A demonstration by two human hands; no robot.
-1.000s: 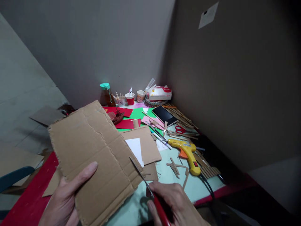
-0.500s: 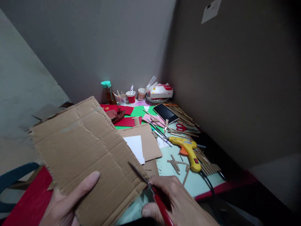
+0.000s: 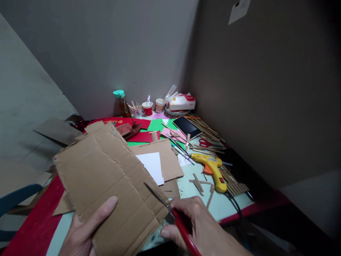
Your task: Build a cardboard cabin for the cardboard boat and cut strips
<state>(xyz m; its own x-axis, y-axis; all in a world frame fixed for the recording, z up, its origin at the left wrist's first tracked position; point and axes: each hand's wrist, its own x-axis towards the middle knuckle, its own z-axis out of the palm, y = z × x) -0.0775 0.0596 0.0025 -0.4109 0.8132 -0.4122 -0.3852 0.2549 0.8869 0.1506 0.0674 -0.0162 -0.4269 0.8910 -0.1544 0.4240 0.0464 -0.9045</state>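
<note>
A creased sheet of brown cardboard (image 3: 106, 170) with ragged edges tilts above the near part of the table. My left hand (image 3: 87, 227) grips its lower left side, thumb on top and fingers hidden underneath. In my right hand (image 3: 197, 220) is a pair of red-handled scissors (image 3: 182, 229), held at the cardboard's right edge. One scissor blade lies over the top face of the sheet; the other blade is out of sight, probably beneath it. My right thumb is apart from the index finger around the handle.
A yellow hot glue gun (image 3: 210, 165) with a cord lies at right, near cardboard strips (image 3: 198, 185). Behind are a phone (image 3: 188, 127), red scissors (image 3: 204, 143), a small model boat (image 3: 130, 131), paper cups (image 3: 147, 108) and a bottle (image 3: 122, 103). A blue chair part (image 3: 21, 195) shows at left.
The cardboard's far left corner has swung right and down, baring more of the table at left. Both hands keep their hold, and the scissors stay at the right edge.
</note>
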